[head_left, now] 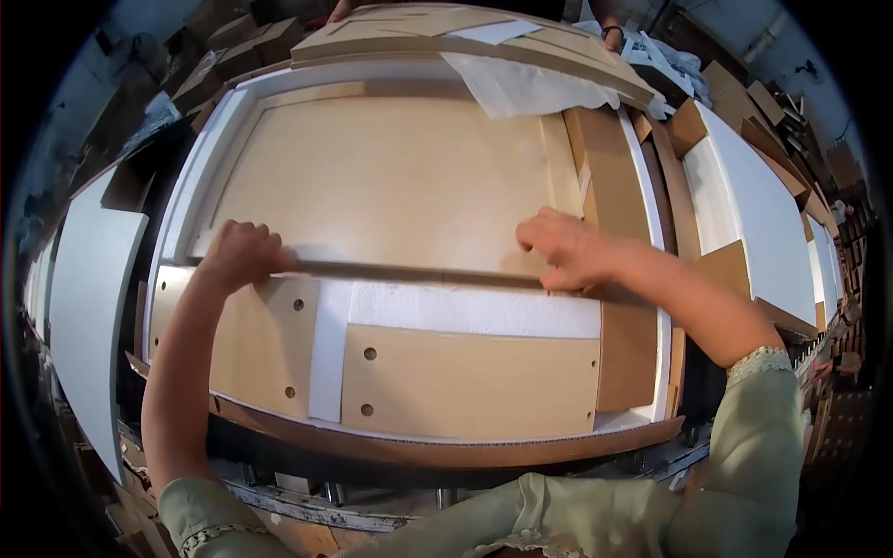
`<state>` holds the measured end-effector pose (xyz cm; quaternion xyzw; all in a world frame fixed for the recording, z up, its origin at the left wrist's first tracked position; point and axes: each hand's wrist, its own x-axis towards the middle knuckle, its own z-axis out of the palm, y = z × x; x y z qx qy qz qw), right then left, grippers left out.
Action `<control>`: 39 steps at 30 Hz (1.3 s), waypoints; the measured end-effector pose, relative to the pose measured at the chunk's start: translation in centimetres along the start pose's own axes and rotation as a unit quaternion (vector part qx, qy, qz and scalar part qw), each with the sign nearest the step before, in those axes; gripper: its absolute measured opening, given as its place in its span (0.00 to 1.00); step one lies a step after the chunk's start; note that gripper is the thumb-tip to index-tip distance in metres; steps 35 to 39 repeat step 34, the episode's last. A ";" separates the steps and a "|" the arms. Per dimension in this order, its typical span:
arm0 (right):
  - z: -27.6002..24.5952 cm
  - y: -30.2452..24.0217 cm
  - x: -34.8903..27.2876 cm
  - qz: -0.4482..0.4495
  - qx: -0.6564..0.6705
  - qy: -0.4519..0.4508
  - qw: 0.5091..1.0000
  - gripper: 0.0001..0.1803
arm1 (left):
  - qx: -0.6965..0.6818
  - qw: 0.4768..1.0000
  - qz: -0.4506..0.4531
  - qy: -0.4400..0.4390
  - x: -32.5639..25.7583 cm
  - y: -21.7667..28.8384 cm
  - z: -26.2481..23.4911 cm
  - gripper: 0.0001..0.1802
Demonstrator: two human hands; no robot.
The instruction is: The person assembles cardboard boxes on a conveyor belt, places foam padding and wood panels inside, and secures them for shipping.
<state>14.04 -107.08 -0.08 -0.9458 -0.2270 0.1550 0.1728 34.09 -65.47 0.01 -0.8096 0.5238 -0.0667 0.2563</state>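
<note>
A large beige wooden panel (400,177) with a raised border lies inside an open carton. Its near edge runs between my two hands, above a strip of white foam (474,309). At the left end of that edge, my left hand (240,256) is closed with its fingers curled over the rim. My right hand (563,249) grips the same edge near its right end, thumb low and fingers bent on top. Nearer me, two smaller beige boards with drilled holes, a left board (256,339) and a right board (474,381), lie in the carton, separated by foam.
Across the carton, another person's hand (612,39) rests by a stack of beige boards (419,28). A thin white foam sheet (521,88) hangs beneath it. A brown cardboard block (628,353) lines the right side. Other foam-lined cartons (753,205) and white foam (88,270) flank it.
</note>
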 end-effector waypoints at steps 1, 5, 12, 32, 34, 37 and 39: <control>-0.4 0.3 0.0 0.001 0.031 0.038 0.999 0.22 | -0.020 0.997 -0.025 0.069 -1.1 -0.3 0.5 0.22; -4.1 -1.0 -0.5 0.068 0.124 0.060 0.988 0.19 | -0.028 0.977 -0.108 0.183 -2.0 -0.3 -0.6 0.24; -8.3 -1.3 -1.6 0.093 0.241 0.066 0.964 0.19 | -0.134 0.905 -0.296 0.275 -2.3 0.0 -3.5 0.25; 0.6 -0.9 0.5 0.000 0.059 0.017 0.998 0.16 | -0.335 0.788 -0.497 0.139 -6.4 7.3 -5.5 0.20; 0.4 -0.4 1.3 0.033 0.085 -0.057 0.994 0.15 | -0.397 0.689 -0.550 0.256 -8.7 9.2 -6.3 0.18; 0.4 -0.4 1.3 0.033 0.085 -0.057 0.994 0.15 | -0.397 0.689 -0.550 0.256 -8.7 9.2 -6.3 0.18; 0.4 -0.4 1.3 0.033 0.085 -0.057 0.994 0.15 | -0.397 0.689 -0.550 0.256 -8.7 9.2 -6.3 0.18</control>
